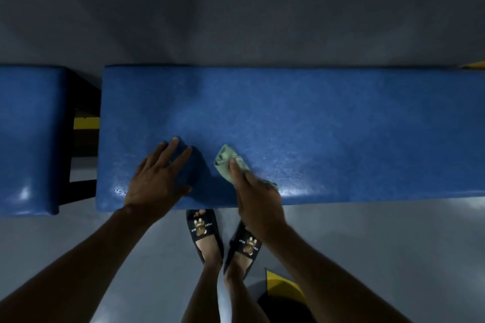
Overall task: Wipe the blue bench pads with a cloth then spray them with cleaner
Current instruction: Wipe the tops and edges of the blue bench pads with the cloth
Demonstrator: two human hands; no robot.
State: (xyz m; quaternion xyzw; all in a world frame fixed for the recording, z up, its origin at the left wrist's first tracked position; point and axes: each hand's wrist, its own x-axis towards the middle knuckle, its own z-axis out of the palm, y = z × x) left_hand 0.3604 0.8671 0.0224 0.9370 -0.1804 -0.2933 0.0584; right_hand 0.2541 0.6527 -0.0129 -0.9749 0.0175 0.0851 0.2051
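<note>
A long blue bench pad (315, 118) spans the middle of the view, its textured vinyl shining near the front edge. On it lie a crumpled pale green cloth (226, 162), a left hand (154, 181) resting flat, and a right hand (258, 199) pressing the cloth. A second blue pad (29, 134) sits just beside it, separated by a dark gap. Both stand over a grey floor (380, 244), where two feet in black slides (202, 228) stand.

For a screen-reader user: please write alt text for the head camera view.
Seen from above, a person's right hand presses a pale green cloth on a long blue bench pad while the left hand rests flat beside it. A second blue pad sits left.
</note>
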